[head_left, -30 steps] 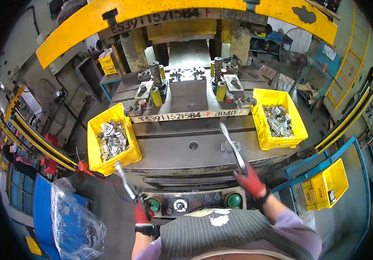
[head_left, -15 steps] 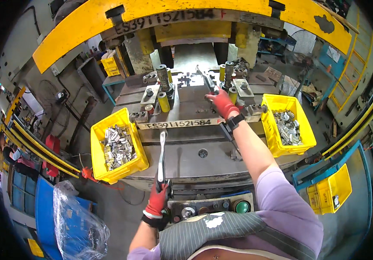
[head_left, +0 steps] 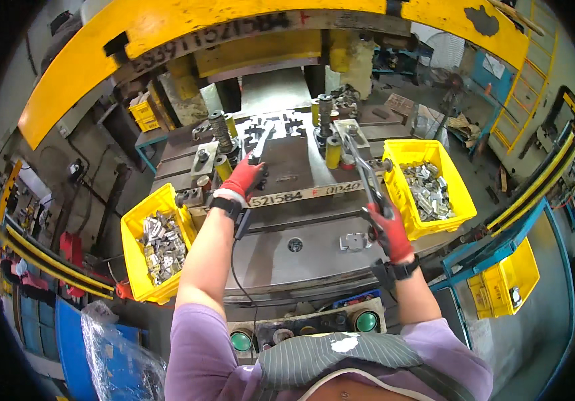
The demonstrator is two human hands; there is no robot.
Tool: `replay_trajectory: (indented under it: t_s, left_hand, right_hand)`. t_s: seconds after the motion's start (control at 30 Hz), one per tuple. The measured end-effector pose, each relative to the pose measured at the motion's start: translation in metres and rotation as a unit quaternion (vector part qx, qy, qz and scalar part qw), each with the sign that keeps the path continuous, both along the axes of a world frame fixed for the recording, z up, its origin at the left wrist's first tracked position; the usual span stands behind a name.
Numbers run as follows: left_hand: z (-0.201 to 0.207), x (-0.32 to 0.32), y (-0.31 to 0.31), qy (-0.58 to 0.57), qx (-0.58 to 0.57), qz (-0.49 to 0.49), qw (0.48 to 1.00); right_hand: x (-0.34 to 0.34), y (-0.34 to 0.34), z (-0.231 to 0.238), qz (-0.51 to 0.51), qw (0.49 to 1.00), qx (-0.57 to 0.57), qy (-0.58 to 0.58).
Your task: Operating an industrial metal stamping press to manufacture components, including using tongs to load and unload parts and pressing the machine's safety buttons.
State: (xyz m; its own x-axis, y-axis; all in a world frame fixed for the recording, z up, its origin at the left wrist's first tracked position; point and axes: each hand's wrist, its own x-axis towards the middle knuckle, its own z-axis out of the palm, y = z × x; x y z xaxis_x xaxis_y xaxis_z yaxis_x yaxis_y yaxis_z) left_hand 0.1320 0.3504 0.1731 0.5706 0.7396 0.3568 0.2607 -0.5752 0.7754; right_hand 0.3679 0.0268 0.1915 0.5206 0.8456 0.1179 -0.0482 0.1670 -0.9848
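Note:
My left hand [head_left: 245, 179], in a red glove, reaches over the die plate [head_left: 289, 159]. Its fingers are closed round a long silver hand tool [head_left: 261, 143], whose tip lies among the bright cut-out shapes of the die [head_left: 286, 123]. Near the plate's right front, my right hand [head_left: 390, 234], also gloved in red, grips metal tongs [head_left: 365, 172]. Their two long arms point up and away, past the right yellow post [head_left: 333, 152]. A small flat metal piece [head_left: 353, 242] lies on the press bed [head_left: 271, 250] to the left of my right hand.
Yellow bins of small metal parts stand at the left [head_left: 129, 237] and right [head_left: 465, 208]. Dark guide posts [head_left: 219, 130] rise beside the die. The yellow press beam [head_left: 167, 40] spans overhead. A control panel with green buttons [head_left: 366, 321] sits close to my body.
My left hand has moved forward with its tool to the die. My right hand has drawn back from the die toward the right bin with the tongs. The metal piece now shows on the bed.

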Motion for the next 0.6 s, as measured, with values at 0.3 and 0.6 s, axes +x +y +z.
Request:
replay_trajectory:
  t_s: [0.3, 0.6]
  left_hand:
    - [0.031, -0.026, -0.018, -0.302, -0.406, -0.236, 0.829]
    - [0.024, -0.041, -0.195, -0.325, -0.382, -0.011, 0.865]
  right_hand:
    - [0.055, -0.115, -0.035, -0.097, 0.990, 0.013, 0.099]
    - [0.128, -0.157, -0.113, -0.304, 0.899, -0.225, -0.221]
